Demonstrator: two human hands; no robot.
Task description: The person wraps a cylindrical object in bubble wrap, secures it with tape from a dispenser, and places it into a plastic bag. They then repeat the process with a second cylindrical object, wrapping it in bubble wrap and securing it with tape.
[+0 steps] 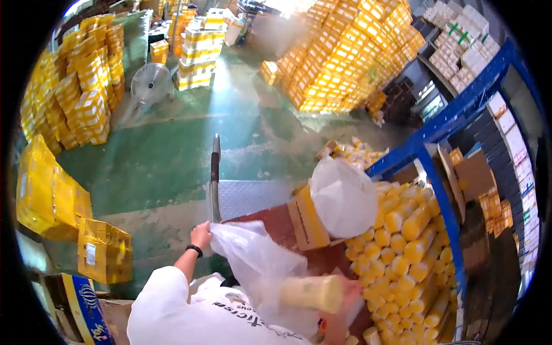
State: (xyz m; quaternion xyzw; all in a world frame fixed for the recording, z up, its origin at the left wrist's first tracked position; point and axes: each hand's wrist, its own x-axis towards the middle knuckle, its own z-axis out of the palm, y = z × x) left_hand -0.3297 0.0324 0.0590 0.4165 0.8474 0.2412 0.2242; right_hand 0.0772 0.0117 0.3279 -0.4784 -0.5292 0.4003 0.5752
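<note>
The person's left hand (200,236), between seven and eight o'clock from the middle of the view, has its grip closed on the upper corner of a translucent white plastic bag (261,253). The bag hangs in loose folds from there towards six o'clock. A black band (195,249) circles the left wrist.

Between five and six o'clock, the right hand (348,292) holds a pale yellow cylindrical roll (313,293) lying roughly level, its left end against the bag. Whether that end is inside the bag cannot be told; the right hand is blurred, so the exact set of its fingers is unclear, but its grip is around the roll's right side.

At four o'clock lies a large heap of yellow-and-white cylindrical rolls (402,253), beside a blue metal frame (445,213). A rounded, filled white plastic bag (345,198) sits between three and four o'clock, touching the heap and an orange-brown cardboard box (308,221) at five o'clock. A curved metal handle with a dark sleeve (215,167) stands at nine o'clock, next to a grey metal plate (250,198) on the green floor (155,155).
</note>
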